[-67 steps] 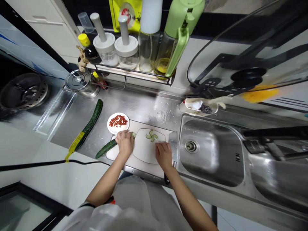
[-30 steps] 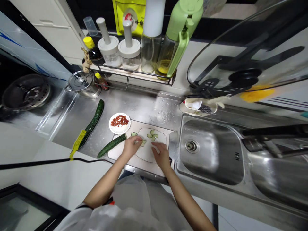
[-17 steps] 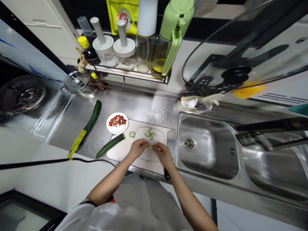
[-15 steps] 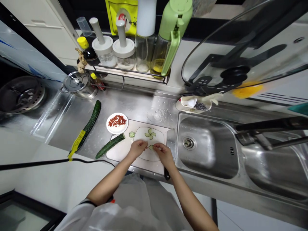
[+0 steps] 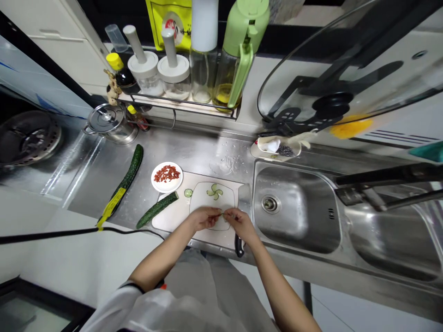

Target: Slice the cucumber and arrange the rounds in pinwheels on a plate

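Note:
Over a white squarish plate (image 5: pixel 199 196), my left hand (image 5: pixel 206 218) and my right hand (image 5: pixel 240 222) meet fingertip to fingertip. Both pinch a thin cucumber slice (image 5: pixel 222 215), mostly hidden by the fingers. Farther back on the plate, several curved cucumber slices (image 5: pixel 215 191) form a pinwheel. The plate rests on a pale cutting board (image 5: pixel 166 220). Left of it lie a round stack of cucumber slices (image 5: pixel 188 193) and a cut cucumber (image 5: pixel 157 210). A knife (image 5: pixel 239 245) lies along the board's right side, handle toward me.
A white dish (image 5: pixel 155 185) of chopped red pieces sits behind the cut cucumber. Farther left lies a whole cucumber (image 5: pixel 133 168) with yellow tape. A lidded pot (image 5: pixel 110 124) stands at back left, below a rack of jars and bottles. The sink (image 5: pixel 297 207) is at right.
My left hand has moved right to meet my right hand, and its fingers now touch the cucumber slice. The view has shifted slightly.

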The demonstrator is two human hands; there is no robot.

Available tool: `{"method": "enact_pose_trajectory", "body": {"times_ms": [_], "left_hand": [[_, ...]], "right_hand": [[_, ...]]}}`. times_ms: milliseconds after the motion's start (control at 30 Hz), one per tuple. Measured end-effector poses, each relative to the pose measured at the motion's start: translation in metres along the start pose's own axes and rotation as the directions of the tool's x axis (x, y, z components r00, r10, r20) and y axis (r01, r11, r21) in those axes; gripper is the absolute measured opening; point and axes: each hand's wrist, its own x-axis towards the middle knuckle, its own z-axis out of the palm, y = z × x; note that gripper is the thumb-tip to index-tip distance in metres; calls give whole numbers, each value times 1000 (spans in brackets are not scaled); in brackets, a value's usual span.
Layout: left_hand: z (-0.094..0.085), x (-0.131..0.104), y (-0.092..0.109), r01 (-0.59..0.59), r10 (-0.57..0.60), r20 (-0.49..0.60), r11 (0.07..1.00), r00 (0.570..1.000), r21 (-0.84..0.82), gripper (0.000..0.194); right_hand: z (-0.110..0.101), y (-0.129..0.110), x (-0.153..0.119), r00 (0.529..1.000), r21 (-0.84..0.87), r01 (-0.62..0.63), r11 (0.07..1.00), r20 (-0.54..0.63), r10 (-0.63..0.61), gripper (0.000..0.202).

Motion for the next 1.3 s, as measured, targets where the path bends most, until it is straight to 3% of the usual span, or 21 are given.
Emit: {"method": "enact_pose_trajectory", "body": {"times_ms": [133, 233, 300, 400, 500, 600, 700, 800, 1033, 1167, 1300], "left_hand": [[2, 4, -4, -35, 35, -11, 999, 999, -40, 45], [4, 10, -10, -172, 177, -79, 983, 981, 70, 37], [5, 15, -15, -275, 306, -119, 936, 945, 220, 27], [8, 19, -20, -358, 478, -145, 796, 866, 489, 14], [13, 17, -22, -347, 589, -130, 625, 798, 700, 8], [20, 15, -22, -319, 669, -73, 443, 740, 838, 13], [24, 17, -24, -282, 711, -7, 288, 703, 915, 17], [25, 21, -26, -242, 722, 24, 200, 691, 949, 16], [26, 24, -28, -204, 738, 17, 163, 674, 965, 15], [26, 23, -28, -181, 760, -9, 167, 650, 969, 16], [25, 22, -31, -160, 794, 18, 100, 608, 982, 17]], "right_hand": [[-6, 3, 4, 994, 59, -70, 996, 86, 65, 26], [-9, 9, 9, 987, 48, -112, 993, 118, 106, 25], [-11, 13, 13, 983, 2, -133, 991, 130, 132, 24], [-14, 16, 21, 979, -196, -129, 972, 131, 156, 21], [-15, 12, 28, 979, -433, -102, 895, 118, 168, 19], [-16, 5, 35, 980, -530, -117, 840, 78, 185, 18], [-14, 0, 39, 977, -607, -163, 778, 12, 213, 15], [-10, -5, 40, 972, -700, -187, 690, -28, 235, 14], [-6, -14, 41, 988, -826, -97, 555, -11, 157, 14], [-9, -18, 40, 994, -833, -90, 546, -38, 106, 6], [-10, -10, 34, 997, -824, -69, 562, -68, 24, 12]]}}
